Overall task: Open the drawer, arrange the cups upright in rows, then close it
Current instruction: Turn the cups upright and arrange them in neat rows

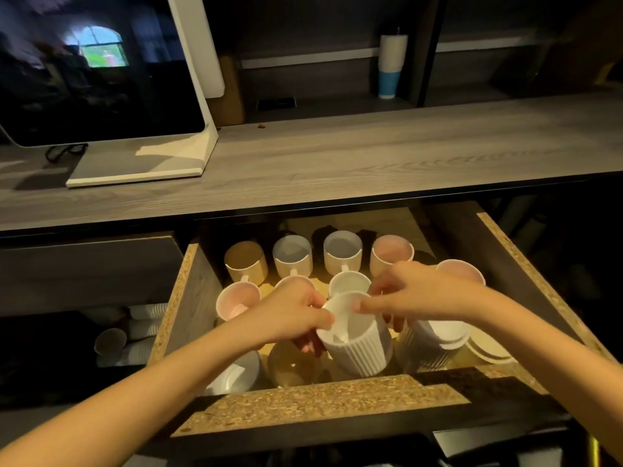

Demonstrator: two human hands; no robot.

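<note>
Left hand & right hand pinching ribbed white cup, open drawer, grey wood counter, monitor seemingly off, dim rm

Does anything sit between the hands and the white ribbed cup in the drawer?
Nothing visible does. The left hand and the right hand both hold the white ribbed cup at its rim.

Drawer lying open under the counter, four cups standing along its back, second row sitting before them, I am holding the front cup just behind its near wall.
</note>
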